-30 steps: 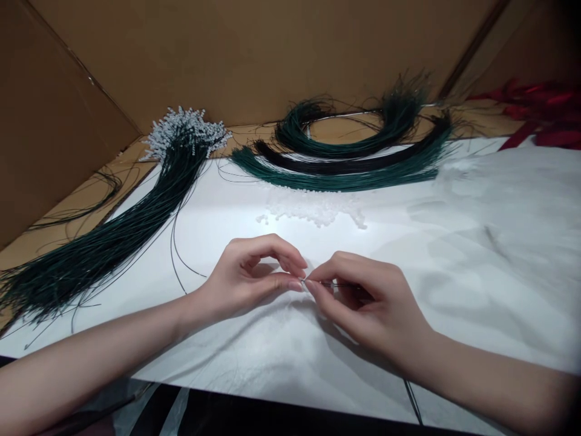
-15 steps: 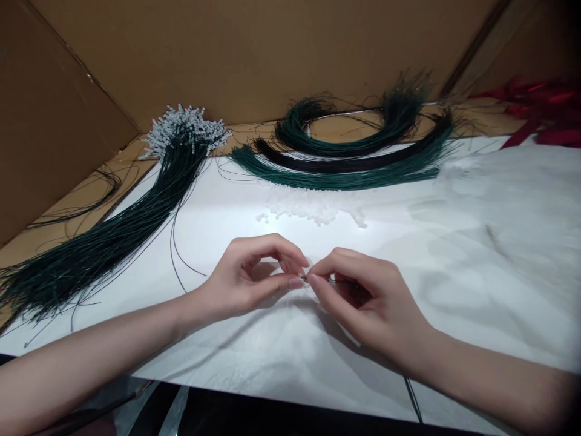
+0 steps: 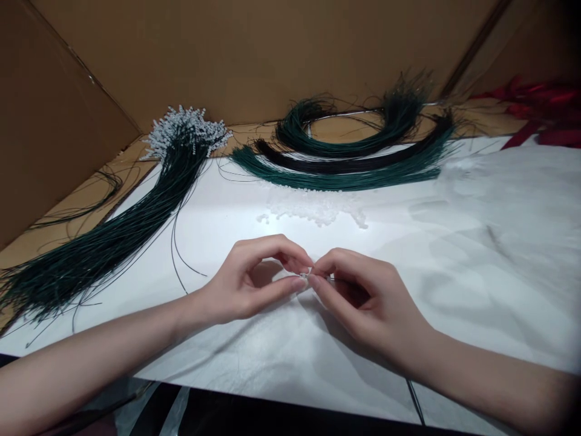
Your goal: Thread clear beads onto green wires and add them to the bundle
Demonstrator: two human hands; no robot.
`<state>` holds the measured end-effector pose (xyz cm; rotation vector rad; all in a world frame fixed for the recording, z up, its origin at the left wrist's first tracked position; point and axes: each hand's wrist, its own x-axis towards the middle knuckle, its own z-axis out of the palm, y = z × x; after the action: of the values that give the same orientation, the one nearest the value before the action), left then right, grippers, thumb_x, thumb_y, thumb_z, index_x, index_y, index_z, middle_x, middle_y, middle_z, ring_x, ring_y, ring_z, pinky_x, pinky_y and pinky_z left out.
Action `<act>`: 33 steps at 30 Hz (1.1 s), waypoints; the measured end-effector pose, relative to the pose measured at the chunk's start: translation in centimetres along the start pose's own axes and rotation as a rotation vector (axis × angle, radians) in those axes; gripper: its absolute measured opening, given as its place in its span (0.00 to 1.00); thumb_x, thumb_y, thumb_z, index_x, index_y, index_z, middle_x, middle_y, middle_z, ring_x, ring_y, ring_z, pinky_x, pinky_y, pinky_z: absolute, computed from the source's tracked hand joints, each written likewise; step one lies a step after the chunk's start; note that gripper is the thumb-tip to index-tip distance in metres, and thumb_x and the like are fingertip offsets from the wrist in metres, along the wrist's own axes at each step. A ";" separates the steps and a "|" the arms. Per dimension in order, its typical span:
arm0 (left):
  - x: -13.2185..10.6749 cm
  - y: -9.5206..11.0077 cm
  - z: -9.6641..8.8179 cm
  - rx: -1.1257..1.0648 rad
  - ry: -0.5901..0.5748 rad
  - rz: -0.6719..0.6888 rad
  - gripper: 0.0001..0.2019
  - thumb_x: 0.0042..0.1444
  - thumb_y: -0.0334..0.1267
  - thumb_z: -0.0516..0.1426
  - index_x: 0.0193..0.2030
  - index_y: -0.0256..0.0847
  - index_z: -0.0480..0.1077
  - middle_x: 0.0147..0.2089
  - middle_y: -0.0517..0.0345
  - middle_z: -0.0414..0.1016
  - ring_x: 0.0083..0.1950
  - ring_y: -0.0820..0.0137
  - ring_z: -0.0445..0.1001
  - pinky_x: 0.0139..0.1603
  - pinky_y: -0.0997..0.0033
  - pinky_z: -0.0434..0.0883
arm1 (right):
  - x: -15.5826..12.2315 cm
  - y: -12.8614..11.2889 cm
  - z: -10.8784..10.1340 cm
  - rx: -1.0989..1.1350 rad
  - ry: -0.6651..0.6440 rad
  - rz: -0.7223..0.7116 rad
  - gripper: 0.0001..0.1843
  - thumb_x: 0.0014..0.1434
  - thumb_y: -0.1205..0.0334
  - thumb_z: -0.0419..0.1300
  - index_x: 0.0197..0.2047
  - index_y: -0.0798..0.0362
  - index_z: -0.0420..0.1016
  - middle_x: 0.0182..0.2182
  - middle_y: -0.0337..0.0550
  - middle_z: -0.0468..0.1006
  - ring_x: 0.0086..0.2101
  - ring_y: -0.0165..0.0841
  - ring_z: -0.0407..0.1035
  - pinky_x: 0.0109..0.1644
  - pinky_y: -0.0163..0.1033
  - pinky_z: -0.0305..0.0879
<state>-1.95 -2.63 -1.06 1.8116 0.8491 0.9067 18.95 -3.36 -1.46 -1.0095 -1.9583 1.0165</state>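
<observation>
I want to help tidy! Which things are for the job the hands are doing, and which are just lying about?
Probably for the job:
thin dark wire in the right hand, near the left hand
white beads
bead-tipped green wires
curved green-and-black wire bundles

Probably just lying about:
red ribbon-like fabric, far right
loose dark wires, left

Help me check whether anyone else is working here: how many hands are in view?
2. The left hand is mostly left of the view's middle, the right hand right of it, close together over the white sheet. No other hand shows.
</observation>
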 end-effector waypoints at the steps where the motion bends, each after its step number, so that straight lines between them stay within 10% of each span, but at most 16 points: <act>1: 0.0 0.0 -0.1 0.007 0.003 -0.008 0.09 0.60 0.31 0.61 0.47 0.39 0.73 0.41 0.53 0.75 0.42 0.69 0.75 0.42 0.71 0.73 | 0.0 0.0 0.0 0.001 0.002 0.009 0.07 0.63 0.68 0.57 0.32 0.54 0.71 0.21 0.32 0.63 0.21 0.23 0.54 0.24 0.31 0.52; 33: -0.3 -0.4 0.1 -0.047 0.026 -0.001 0.09 0.60 0.28 0.59 0.47 0.40 0.71 0.39 0.53 0.73 0.40 0.70 0.74 0.38 0.73 0.74 | 0.2 -0.1 0.2 0.021 0.029 -0.010 0.02 0.58 0.69 0.61 0.36 0.54 0.75 0.25 0.35 0.69 0.20 0.21 0.55 0.22 0.31 0.52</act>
<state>-2.08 -2.84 -1.51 1.7627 0.8376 0.9438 18.68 -3.25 -1.42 -0.9966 -1.9235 1.0100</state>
